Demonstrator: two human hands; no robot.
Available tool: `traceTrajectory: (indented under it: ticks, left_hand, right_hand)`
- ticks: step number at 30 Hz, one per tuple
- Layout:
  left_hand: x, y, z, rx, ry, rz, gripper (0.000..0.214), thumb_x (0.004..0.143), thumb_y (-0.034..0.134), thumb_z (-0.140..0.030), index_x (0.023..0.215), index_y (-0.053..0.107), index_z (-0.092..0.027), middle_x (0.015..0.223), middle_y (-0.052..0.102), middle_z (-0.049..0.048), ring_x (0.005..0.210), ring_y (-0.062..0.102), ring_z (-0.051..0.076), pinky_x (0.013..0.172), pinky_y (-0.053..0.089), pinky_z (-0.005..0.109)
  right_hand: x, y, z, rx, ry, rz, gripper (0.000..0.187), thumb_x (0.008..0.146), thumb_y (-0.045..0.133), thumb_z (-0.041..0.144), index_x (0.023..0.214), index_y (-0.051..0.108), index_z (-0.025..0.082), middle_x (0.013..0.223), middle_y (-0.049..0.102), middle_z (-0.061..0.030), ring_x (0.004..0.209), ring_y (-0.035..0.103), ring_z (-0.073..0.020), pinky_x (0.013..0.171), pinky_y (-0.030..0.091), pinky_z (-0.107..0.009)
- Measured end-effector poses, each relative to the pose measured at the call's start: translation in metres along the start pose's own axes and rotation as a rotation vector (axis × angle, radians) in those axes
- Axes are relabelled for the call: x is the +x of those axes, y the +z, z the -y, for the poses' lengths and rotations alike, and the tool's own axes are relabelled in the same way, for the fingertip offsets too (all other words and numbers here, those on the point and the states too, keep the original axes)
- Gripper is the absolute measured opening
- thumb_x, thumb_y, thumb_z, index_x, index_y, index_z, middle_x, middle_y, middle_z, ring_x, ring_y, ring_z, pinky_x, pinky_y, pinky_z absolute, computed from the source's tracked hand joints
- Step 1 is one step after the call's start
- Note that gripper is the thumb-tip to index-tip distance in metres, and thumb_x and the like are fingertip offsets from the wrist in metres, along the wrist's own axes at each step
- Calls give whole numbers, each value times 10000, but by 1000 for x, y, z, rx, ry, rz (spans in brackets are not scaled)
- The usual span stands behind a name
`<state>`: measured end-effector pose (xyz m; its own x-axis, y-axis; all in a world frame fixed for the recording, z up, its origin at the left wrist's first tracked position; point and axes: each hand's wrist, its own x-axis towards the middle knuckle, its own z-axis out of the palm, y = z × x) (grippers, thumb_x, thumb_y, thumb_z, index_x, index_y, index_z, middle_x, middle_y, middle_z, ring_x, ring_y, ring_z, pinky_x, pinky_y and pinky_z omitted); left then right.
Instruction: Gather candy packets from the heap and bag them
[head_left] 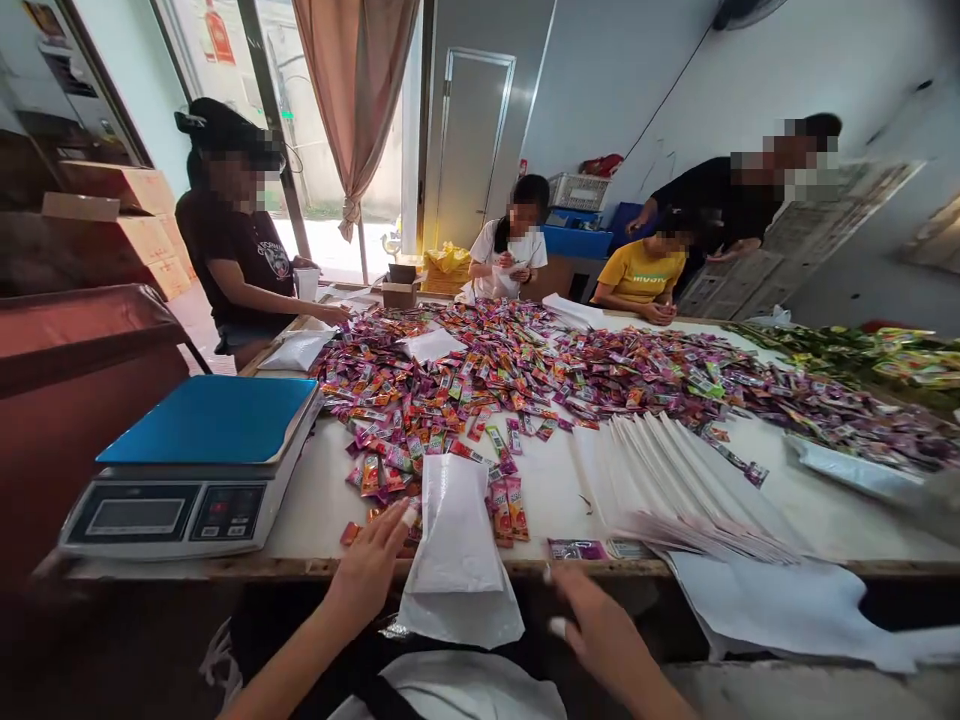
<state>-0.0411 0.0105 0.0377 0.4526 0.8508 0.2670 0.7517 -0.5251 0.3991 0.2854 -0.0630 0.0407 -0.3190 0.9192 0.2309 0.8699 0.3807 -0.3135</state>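
Observation:
A white padded envelope (457, 520) lies in front of me, its flap end hanging past the table's front edge. To its left, my left hand (367, 570) reaches over small snack sachets (371, 475) with its fingers stretched out; whether it touches one cannot be made out. My right hand (592, 620) hovers off the envelope's right side, slightly blurred, thumb and fingers apart and holding nothing. Orange and pink sachets (510, 508) lie against the envelope's right edge. One purple sachet (576, 549) rests at the table edge beyond my right hand.
A scale (210, 430) with a blue plate stands at left. A fanned stack of white envelopes (675, 490) lies at right. A large sachet heap (480, 350) spreads across the table. Several people are around the far side, one (240, 230) at left reaching into the heap.

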Motion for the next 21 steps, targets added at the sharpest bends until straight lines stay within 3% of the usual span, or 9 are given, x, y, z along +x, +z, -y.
traceTrajectory:
  ticks: [2, 4, 6, 9, 12, 15, 18, 21]
  left_hand:
    - [8, 0, -1, 79, 318, 98, 559, 818, 390, -47, 1345, 446, -227, 1464, 418, 80, 1364, 357, 225, 1126, 272, 462]
    - [12, 5, -3, 73, 529, 208, 566, 815, 435, -60, 1347, 443, -253, 1463, 421, 59, 1372, 343, 213, 1152, 227, 463]
    - [11, 11, -3, 18, 612, 276, 522, 827, 460, -101, 1328, 471, -248, 1438, 457, 58, 1368, 350, 204, 1155, 242, 429]
    - [1, 18, 0, -80, 580, 284, 469, 856, 452, -158, 1320, 482, -223, 1413, 487, 79, 1351, 381, 194, 1131, 297, 383]
    - [-4, 21, -2, -224, 424, 223, 425, 886, 424, -242, 1299, 498, -177, 1316, 583, 105, 1254, 499, 192, 1089, 342, 351]
    - [5, 24, -14, -352, 33, 61, 407, 932, 306, -334, 946, 667, -146, 923, 726, 92, 896, 649, 180, 864, 456, 286]
    - [26, 27, -26, -384, -354, -24, 506, 917, 302, -431, 554, 541, -172, 537, 560, 14, 544, 500, 133, 572, 366, 252]
    - [45, 29, -29, -399, -519, -8, 414, 857, 414, -416, 509, 429, -193, 489, 435, -33, 509, 395, 111, 536, 269, 249]
  right_hand:
    - [20, 5, 0, -31, -87, -1, 613, 752, 547, 61, 1339, 452, 212, 1434, 418, -133, 1302, 406, -297, 1036, 399, -456]
    - [34, 14, 3, -52, -311, 44, 643, 727, 504, 13, 1335, 468, 220, 1463, 394, -109, 1356, 337, -278, 1081, 344, -467]
    - [39, 23, 5, -32, -512, 98, 532, 777, 478, 31, 1257, 548, 249, 1415, 469, -75, 1347, 361, -247, 1080, 346, -461]
    - [35, 35, 4, 90, -526, 110, 380, 846, 448, 93, 1141, 632, 245, 1298, 586, -72, 1287, 449, -222, 1043, 398, -419]
    - [33, 40, 2, 331, -319, 54, 317, 899, 400, 185, 1074, 663, 213, 1129, 677, -96, 1110, 593, -206, 943, 477, -357]
    - [44, 41, 8, 529, 69, -17, 375, 919, 363, 351, 834, 681, 171, 803, 701, -80, 760, 659, -200, 700, 537, -305]
    - [64, 39, 19, 582, 469, 42, 408, 880, 376, 435, 731, 640, 162, 582, 590, -22, 479, 563, -157, 473, 466, -262]
    - [82, 36, 25, 598, 721, 162, 274, 834, 453, 391, 840, 611, 167, 620, 570, 8, 396, 505, -119, 397, 414, -239]
